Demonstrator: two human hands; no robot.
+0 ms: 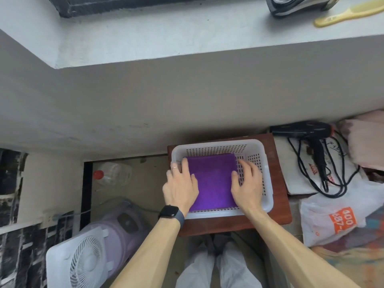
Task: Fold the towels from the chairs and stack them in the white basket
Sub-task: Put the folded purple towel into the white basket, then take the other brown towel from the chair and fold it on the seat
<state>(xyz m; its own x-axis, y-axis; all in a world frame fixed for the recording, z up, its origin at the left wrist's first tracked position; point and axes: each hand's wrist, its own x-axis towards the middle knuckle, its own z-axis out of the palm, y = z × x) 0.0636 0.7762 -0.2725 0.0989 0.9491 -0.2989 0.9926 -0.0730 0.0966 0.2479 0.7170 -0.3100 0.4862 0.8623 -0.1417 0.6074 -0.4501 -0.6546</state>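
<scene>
While the folded purple towel (214, 181) lay flat inside the white basket (262, 154), the left hand (179, 188) and right hand (246, 188) pressed its side edges with fingers spread, gripping nothing. Bare perforated floor showed along the towel's right, and the basket sat on a wooden stool (280, 179).

The left hand (180, 187) and right hand (247, 187) covered both side edges of the purple towel (214, 179), whose layers could not be counted. The basket (262, 154) hid much of its wooden stand (279, 183). An iron (299, 4) and fan (83, 265) were cropped by the frame; lettering on the bag (332, 221) was unreadable.
</scene>
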